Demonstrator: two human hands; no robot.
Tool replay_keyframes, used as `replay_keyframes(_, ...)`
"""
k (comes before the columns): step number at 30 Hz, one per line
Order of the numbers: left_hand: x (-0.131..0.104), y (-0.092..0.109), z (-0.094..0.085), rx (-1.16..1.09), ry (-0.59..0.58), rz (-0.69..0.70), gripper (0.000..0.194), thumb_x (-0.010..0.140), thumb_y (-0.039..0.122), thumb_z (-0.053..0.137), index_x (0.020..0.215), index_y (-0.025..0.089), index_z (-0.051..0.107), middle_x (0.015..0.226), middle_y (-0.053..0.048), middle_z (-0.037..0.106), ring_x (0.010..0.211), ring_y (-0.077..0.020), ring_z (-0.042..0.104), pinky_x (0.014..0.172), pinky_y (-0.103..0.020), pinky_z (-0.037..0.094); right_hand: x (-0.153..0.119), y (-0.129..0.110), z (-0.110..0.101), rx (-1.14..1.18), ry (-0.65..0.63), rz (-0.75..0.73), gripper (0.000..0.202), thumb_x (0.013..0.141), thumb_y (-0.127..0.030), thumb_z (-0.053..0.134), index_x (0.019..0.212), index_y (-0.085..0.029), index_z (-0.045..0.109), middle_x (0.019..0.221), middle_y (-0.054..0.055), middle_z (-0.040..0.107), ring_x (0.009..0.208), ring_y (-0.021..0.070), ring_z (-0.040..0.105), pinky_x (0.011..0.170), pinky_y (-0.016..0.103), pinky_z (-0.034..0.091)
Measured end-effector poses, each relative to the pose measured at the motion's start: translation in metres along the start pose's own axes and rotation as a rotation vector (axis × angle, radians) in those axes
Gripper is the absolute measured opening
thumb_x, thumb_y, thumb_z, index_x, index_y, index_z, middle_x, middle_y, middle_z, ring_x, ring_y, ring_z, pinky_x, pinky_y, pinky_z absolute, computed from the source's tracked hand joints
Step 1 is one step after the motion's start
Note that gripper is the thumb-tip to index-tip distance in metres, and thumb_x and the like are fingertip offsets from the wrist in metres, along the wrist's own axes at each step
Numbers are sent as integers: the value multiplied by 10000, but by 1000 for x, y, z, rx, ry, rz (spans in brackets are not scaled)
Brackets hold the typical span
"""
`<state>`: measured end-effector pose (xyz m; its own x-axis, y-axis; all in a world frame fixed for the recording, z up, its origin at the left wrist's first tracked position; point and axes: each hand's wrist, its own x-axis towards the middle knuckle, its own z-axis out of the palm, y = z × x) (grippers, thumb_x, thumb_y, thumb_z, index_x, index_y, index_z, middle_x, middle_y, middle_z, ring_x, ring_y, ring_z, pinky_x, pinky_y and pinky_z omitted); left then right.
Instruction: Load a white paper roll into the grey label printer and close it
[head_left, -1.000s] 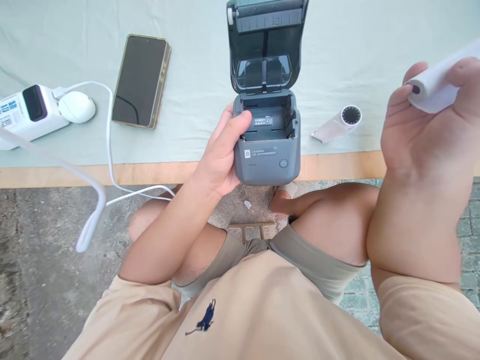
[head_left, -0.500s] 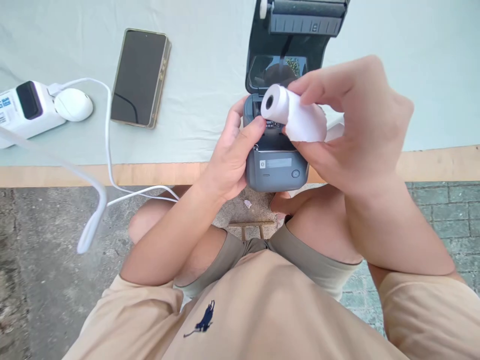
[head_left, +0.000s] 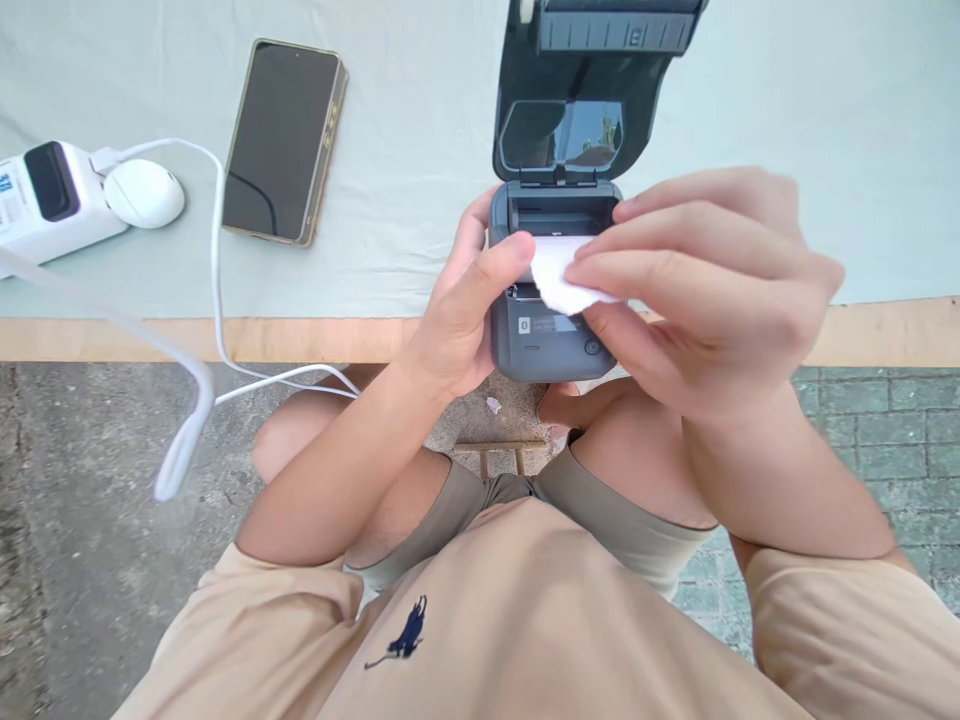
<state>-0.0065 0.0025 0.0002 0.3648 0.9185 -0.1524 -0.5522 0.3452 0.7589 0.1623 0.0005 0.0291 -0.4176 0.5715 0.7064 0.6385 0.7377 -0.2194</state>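
A grey label printer (head_left: 551,355) with its lid (head_left: 585,80) swung up is at the table's front edge. My left hand (head_left: 469,300) grips the printer's left side, its thumb over the rim near the paper. In the printer's bay lies a white paper roll (head_left: 559,262), its torn loose end hanging toward the front panel. My right hand (head_left: 712,285) pinches that loose end between thumb and fingers. Much of the roll is hidden behind the fingers and the paper flap.
A phone (head_left: 285,140) lies on the pale tablecloth at the left. Beside it are a white power strip (head_left: 67,220) with a round white plug (head_left: 145,194) and a looping white cable (head_left: 217,250). The table's wooden edge (head_left: 330,338) runs in front of me.
The paper roll has gone down from above the printer into its bay. My right hand has turned and now pinches the paper's end. My left hand keeps its hold on the printer.
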Motion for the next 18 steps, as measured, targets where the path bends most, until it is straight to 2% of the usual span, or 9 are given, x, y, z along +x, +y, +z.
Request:
replay_keyframes(2, 0, -1, -4, 34, 0, -15, 530, 781, 445, 640, 1263, 381, 430, 1334, 21, 587, 1379, -339, 414, 1115, -517, 445, -4, -6, 1, -13, -1, -26, 114, 802, -173, 607, 878, -252, 638, 861, -83, 686, 938, 130, 650, 769, 308, 479)
replay_keyframes(4, 1, -2, -6, 92, -11, -26, 613, 751, 394, 683, 1290, 373, 391, 1316, 30, 595, 1365, -312, 446, 1109, -481, 471, -7, -8, 0, -12, -20, -40, 58, 820, -253, 618, 874, -263, 638, 856, -94, 687, 952, 135, 644, 774, 319, 452)
replay_keyframes(6, 0, -3, -6, 125, -31, -9, 673, 713, 340, 729, 1289, 356, 382, 1302, 23, 597, 1333, -293, 487, 1085, -437, 493, -9, -7, -2, 16, -41, -56, 118, 827, -350, 629, 895, -255, 644, 884, -78, 693, 974, 151, 638, 796, 332, 461)
replay_keyframes(8, 0, -3, -4, 119, -19, 21, 687, 725, 322, 723, 1309, 346, 361, 1302, 4, 586, 1282, -285, 533, 1048, -437, 511, -9, -5, -4, 30, -36, -54, 163, 804, -342, 655, 923, -230, 645, 913, -46, 693, 986, 173, 630, 814, 346, 487)
replay_keyframes(10, -2, -4, -2, 102, -5, 46, 687, 743, 308, 708, 1320, 354, 339, 1293, 0, 579, 1222, -268, 577, 994, -431, 537, -9, -4, -6, 1, -55, -27, 181, 773, -270, 683, 938, -218, 635, 938, -30, 688, 1003, 193, 622, 826, 361, 499)
replay_keyframes(14, -3, -2, 1, 93, -14, 71, 565, 768, 304, 694, 1250, 336, 401, 1259, 0, 585, 1161, -225, 609, 896, -338, 574, -9, -5, -6, -29, -140, 33, 158, 794, -274, 678, 924, -224, 603, 890, -52, 680, 1054, 204, 623, 861, 375, 473)
replay_keyframes(16, -4, -1, 2, 112, -4, 58, 554, 770, 313, 697, 1243, 315, 409, 1249, -11, 589, 1149, -231, 620, 869, -323, 583, -2, -1, -8, 19, -60, 24, 159, 802, -283, 665, 924, -215, 589, 903, -36, 675, 1045, 184, 625, 888, 365, 483)
replay_keyframes(18, -4, 0, 2, 136, 9, 46, 602, 758, 319, 706, 1268, 308, 386, 1254, -21, 586, 1151, -251, 627, 854, -331, 590, 12, 8, -10, 46, 27, 39, 207, 812, -290, 642, 997, -217, 585, 1046, -5, 655, 1092, 165, 603, 953, 340, 495)
